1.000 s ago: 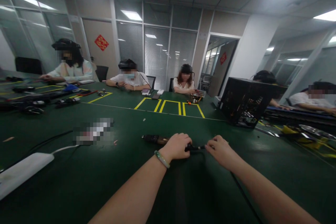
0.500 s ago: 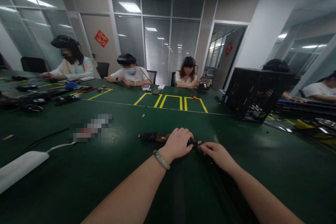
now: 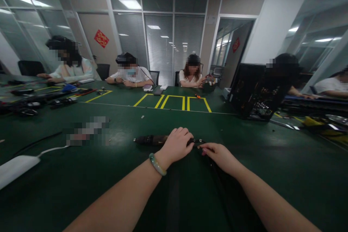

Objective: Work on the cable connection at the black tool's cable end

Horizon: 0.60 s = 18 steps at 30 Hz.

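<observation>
A dark cylindrical tool (image 3: 152,140) lies sideways on the green table (image 3: 108,174), its narrow metal tip pointing left. My left hand (image 3: 178,143), with a green-and-white bangle on the wrist, is wrapped over the tool's right part from above. Just right of it, my right hand (image 3: 219,156) pinches the tool's thin tail end, near small shiny metal bits (image 3: 199,147). A black cable or strap (image 3: 217,179) runs from there towards me under the right forearm. What exactly lies between the right fingertips is too small to make out.
A white power strip (image 3: 19,168) with a cord lies at the left, beside a blurred-out item (image 3: 88,132). A black computer case (image 3: 250,90) stands at the right. Several people sit around the table. Yellow tape lines (image 3: 172,96) mark its far half. Dark parts (image 3: 21,101) cover the far left.
The whole view has swung slightly to the right. Both hands and the tool have slid a little left, and my right fingers are still at the tail end.
</observation>
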Available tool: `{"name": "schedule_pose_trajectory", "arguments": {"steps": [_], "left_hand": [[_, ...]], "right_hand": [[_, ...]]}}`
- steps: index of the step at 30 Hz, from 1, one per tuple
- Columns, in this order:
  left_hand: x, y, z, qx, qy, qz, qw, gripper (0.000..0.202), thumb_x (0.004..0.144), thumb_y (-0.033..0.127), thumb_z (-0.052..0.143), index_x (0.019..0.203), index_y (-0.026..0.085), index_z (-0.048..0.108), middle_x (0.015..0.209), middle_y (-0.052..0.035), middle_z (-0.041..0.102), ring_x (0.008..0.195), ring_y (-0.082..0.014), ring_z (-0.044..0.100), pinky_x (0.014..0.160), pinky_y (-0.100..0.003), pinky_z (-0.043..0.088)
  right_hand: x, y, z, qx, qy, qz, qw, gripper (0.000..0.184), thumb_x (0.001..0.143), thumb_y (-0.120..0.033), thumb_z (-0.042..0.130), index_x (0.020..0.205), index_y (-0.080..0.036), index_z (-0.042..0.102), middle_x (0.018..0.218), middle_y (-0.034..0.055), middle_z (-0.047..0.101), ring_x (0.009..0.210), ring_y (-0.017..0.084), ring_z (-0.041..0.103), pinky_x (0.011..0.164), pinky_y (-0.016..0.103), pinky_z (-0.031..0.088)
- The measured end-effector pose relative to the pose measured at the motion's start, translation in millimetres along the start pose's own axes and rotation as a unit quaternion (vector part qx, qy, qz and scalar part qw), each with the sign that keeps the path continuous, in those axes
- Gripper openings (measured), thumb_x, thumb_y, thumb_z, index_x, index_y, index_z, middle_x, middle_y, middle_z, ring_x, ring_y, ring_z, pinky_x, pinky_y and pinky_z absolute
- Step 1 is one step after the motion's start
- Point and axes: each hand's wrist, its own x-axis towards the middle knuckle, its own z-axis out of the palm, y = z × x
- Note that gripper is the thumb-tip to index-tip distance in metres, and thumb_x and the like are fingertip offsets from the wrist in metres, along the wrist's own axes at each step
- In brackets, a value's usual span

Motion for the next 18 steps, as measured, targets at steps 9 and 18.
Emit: {"name": "schedule_pose_trajectory", "arguments": {"steps": [9,18], "left_hand": [[-2.1,17.9,-4.8,0.003,-0.103,0.009,0.995,0.012,0.089,0.027,0.053,0.098,0.021,0.049,0.097,-0.0023,0.056,0.086,-0.0171,0.056,0.07,-0.029,0.044],[2.2,15.8,-1.7,0.004,-0.08,0.023,0.996,0.007,0.087,0.024,0.054,0.092,0.02,0.051,0.092,-0.0028,0.059,0.085,-0.0179,0.057,0.07,-0.03,0.044]], "right_hand": [[-2.1,1.3,-0.3,0.033,-0.004,0.041,0.999,0.017,0.086,-0.031,0.059,0.099,-0.022,0.064,0.091,0.0002,0.072,0.081,0.015,0.065,0.068,0.025,0.047],[-3.2,-7.1,6.6,-0.008,0.044,0.061,0.997,0.012,0.086,-0.03,0.059,0.093,-0.022,0.065,0.089,0.0009,0.072,0.078,0.016,0.065,0.065,0.025,0.047]]}}
